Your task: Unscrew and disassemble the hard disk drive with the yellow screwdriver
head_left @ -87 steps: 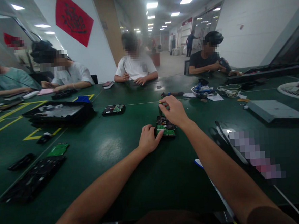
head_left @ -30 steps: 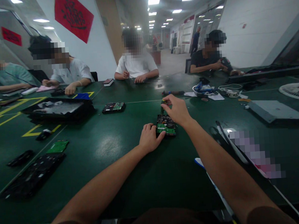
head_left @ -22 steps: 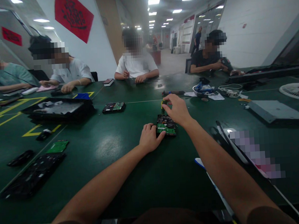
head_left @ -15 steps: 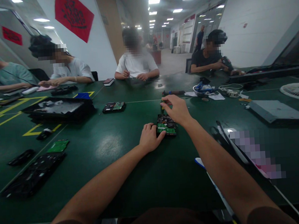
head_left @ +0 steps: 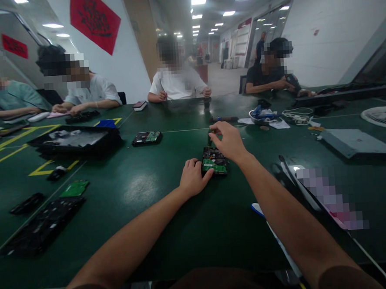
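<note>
A hard drive (head_left: 215, 166) lies on the green table in front of me, its green circuit board facing up at the near end. My left hand (head_left: 194, 177) grips its left side, the thumb along the near edge and the fingers on the far left corner. Above the far end of the drive, my right hand (head_left: 226, 139) pinches a small screwdriver (head_left: 209, 139) between thumb and fingers, held upright. The fingers cover its top, and its tip is too small to make out.
Another hard drive (head_left: 147, 138) lies farther left, near a black tray (head_left: 77, 143). At left are a loose green circuit board (head_left: 75, 188) and black parts (head_left: 44, 223). A dark-handled tool (head_left: 224, 119) lies beyond my right hand. A metal box (head_left: 358, 142) sits right. Several people work opposite.
My hands stay in nearly the same place, with the right fingers shifting slightly on the screwdriver. Across the table, a person in white has moved one hand outward to the right.
</note>
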A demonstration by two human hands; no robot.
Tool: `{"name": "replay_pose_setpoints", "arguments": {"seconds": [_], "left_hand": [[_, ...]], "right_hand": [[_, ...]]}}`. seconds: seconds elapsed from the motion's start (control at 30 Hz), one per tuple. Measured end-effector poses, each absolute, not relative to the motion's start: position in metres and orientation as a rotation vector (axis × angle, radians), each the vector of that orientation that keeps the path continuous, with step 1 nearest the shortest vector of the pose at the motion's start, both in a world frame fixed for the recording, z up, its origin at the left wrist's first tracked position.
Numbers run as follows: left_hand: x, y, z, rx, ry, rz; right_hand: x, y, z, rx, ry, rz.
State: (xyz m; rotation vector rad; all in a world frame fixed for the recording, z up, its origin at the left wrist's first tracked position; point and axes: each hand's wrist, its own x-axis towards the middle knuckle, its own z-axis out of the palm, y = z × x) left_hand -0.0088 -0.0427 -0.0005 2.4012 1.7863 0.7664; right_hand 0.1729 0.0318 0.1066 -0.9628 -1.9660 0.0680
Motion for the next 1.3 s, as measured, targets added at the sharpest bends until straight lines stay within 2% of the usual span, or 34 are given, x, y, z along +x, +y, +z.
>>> {"name": "replay_pose_setpoints", "arguments": {"seconds": [1.3], "left_hand": [[-0.0101, -0.0412, 0.0013, 2.398, 1.773, 0.705]], "right_hand": [[0.1725, 0.0316, 0.1059, -0.995, -1.912, 0.115]]}}
